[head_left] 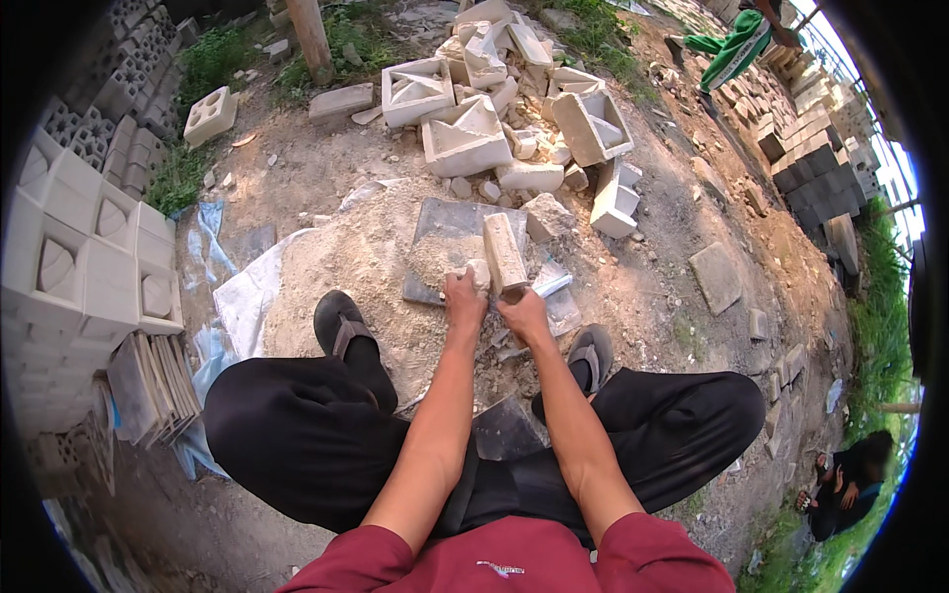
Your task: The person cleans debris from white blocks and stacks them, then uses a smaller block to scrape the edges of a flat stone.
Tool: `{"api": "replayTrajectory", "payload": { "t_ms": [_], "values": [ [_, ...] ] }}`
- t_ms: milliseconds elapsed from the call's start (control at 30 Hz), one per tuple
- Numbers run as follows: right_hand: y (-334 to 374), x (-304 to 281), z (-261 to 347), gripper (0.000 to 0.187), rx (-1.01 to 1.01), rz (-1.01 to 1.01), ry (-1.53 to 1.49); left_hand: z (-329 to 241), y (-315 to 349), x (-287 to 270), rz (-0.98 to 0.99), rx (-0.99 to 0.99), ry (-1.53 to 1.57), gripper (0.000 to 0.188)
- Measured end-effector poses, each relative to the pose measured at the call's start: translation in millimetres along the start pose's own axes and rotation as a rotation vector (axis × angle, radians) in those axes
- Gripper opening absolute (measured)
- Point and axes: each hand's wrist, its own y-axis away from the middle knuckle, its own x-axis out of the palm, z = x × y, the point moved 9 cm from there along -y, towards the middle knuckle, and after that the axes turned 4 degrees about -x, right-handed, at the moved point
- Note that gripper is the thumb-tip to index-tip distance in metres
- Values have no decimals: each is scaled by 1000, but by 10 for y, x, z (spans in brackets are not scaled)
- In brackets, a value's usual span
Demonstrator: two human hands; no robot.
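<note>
My left hand (465, 299) is closed around a small pale chunk of block (479, 273), over a dark flat slab (447, 215) strewn with crumbs. Beside it, my right hand (526, 316) grips the near end of a dusty oblong block (504, 251), which points away from me; any handle is hidden by the fingers. Powdery rubble (341, 267) is heaped to the left of the slab. A crumpled clear plastic wrapper (556, 287) lies just right of my right hand.
Broken pale hollow blocks (470, 138) are piled ahead. Whole blocks (94, 227) are stacked at left, above leaning thin boards (153, 385). A wooden post (310, 40) stands at the back. One person in green trousers (736, 49) is at far right; another person (850, 489) sits at lower right.
</note>
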Motion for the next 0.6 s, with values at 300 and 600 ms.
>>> {"api": "replayTrajectory", "payload": {
  "t_ms": [300,600],
  "values": [
    [-172,-140,470,41,-56,-39,-246,59,-1,-57,-39,29,48,58],
    [-208,1,57,40,-40,156,-78,65,-68,-41,-22,17,45,58]
  ]
}}
